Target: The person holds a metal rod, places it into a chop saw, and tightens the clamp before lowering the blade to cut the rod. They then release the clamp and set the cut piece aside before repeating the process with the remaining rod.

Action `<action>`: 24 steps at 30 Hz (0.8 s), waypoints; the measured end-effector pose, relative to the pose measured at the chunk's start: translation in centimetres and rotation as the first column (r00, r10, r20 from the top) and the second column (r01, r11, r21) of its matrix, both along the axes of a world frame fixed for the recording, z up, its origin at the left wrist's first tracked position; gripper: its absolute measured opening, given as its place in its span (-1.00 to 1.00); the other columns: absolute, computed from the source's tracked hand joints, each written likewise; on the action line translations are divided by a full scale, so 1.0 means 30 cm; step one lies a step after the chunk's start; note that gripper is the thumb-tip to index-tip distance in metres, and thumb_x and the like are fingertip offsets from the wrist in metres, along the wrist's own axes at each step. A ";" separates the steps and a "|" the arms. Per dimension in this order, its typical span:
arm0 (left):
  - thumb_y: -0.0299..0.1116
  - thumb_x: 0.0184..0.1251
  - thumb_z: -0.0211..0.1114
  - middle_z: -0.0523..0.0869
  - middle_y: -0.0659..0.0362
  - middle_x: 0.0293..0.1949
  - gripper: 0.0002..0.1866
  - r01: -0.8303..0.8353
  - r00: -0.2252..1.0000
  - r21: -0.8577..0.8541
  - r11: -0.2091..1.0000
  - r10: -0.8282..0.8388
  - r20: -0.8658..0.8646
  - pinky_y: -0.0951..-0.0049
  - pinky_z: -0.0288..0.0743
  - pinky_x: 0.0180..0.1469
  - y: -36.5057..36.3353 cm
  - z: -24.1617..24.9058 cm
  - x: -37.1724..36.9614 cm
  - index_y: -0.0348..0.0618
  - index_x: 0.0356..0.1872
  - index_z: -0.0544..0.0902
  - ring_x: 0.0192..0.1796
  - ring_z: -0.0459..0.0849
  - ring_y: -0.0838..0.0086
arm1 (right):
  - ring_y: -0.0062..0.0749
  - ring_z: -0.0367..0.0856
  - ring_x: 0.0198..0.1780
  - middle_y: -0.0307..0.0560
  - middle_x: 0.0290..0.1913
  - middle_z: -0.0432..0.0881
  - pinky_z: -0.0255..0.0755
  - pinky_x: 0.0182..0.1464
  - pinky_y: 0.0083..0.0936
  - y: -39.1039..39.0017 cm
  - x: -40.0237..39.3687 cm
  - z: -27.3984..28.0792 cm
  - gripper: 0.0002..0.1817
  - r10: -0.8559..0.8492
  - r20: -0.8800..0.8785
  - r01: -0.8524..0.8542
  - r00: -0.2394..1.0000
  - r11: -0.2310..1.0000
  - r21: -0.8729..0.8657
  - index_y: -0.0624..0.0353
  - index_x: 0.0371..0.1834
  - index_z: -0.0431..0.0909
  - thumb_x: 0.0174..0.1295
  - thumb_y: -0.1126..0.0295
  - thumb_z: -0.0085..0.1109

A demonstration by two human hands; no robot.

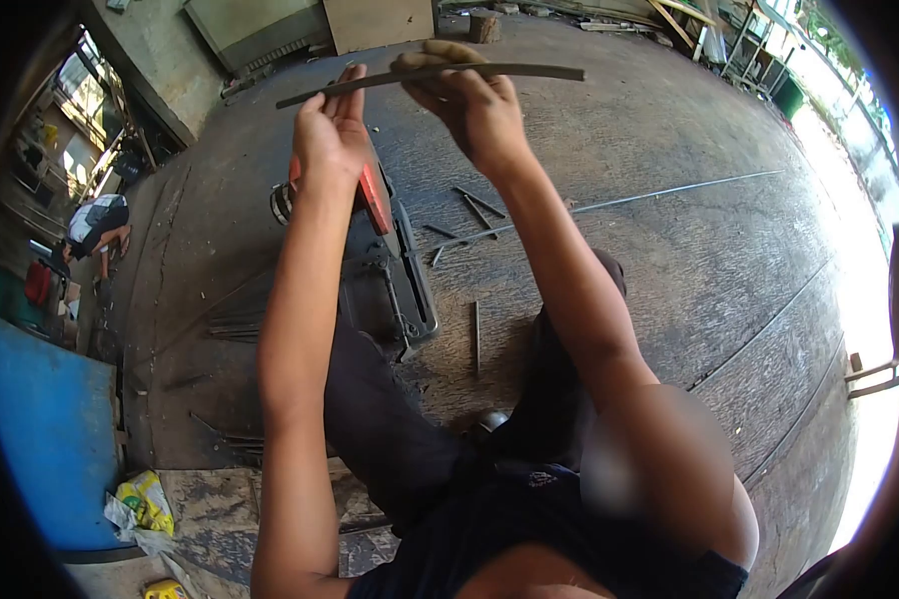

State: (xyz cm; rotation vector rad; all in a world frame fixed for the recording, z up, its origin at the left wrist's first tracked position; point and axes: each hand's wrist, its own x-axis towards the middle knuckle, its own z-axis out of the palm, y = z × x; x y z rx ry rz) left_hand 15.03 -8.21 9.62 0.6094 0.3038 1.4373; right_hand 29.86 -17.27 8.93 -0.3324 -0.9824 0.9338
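A dark, slim metal bar [534,71] is raised in front of me, slightly bowed, its right end a little higher. Near its left end, my left hand [332,135] holds it between the thumb and upturned fingers. My right hand [474,110] grips the bar around its middle, the fingertips dark with dirt. Below my left forearm stands a dark machine with a red part [375,200], partly hidden by the arm. Several short metal pieces [477,212] lie on the floor to its right.
A long thin rod [669,188] stretches across the floor [729,270] to the right. One short rod [476,337] lies between my legs. More rods [240,327] are left of the machine. Another person [98,222] bends down at far left, beyond a blue panel [45,429].
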 end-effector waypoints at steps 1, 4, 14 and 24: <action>-0.46 0.54 -0.32 0.51 -0.38 0.19 -0.56 -0.012 1.000 -0.024 1.000 0.012 0.016 0.15 0.54 0.38 -0.014 0.012 -0.009 -0.72 0.17 0.30 0.23 0.60 -0.09 | -0.02 0.60 0.24 0.25 0.14 0.63 0.44 0.40 -0.09 -0.001 -0.014 0.000 -0.62 -0.006 -0.010 0.006 1.000 1.000 0.005 0.42 0.24 0.37 0.42 0.59 -0.27; -0.47 0.53 -0.33 0.48 -0.42 0.20 -0.55 -0.006 0.999 -0.035 0.999 0.007 0.034 0.12 0.51 0.40 -0.023 0.028 -0.040 -0.77 0.18 0.26 0.26 0.56 -0.14 | -0.19 0.61 0.23 0.17 0.13 0.65 0.48 0.38 -0.24 -0.018 -0.040 0.003 -0.63 -0.014 0.093 0.011 0.996 1.000 0.027 0.37 0.22 0.42 0.42 0.59 -0.26; -0.40 0.58 -0.35 0.44 -0.41 0.26 -0.50 0.048 0.998 0.039 0.998 -0.050 0.047 0.05 0.46 0.43 -0.086 0.102 -0.092 -0.77 0.26 0.19 0.34 0.49 -0.09 | -0.36 0.64 0.12 -0.01 0.03 0.69 0.51 0.25 -0.43 -0.038 -0.041 0.007 -0.60 0.139 -0.007 -0.138 0.990 0.988 0.069 0.35 0.00 0.64 0.18 0.69 -0.14; -0.38 0.55 -0.43 0.44 -0.35 0.28 -0.46 -0.011 1.000 0.126 0.992 0.008 0.022 0.05 0.39 0.47 -0.149 0.140 -0.057 -0.73 0.28 0.19 0.36 0.48 -0.03 | 0.01 0.40 0.43 0.36 0.21 0.55 0.20 0.55 -0.16 -0.026 -0.017 0.004 -0.47 0.258 0.017 -0.257 0.966 0.956 0.139 0.59 0.05 0.51 -0.01 0.67 -0.26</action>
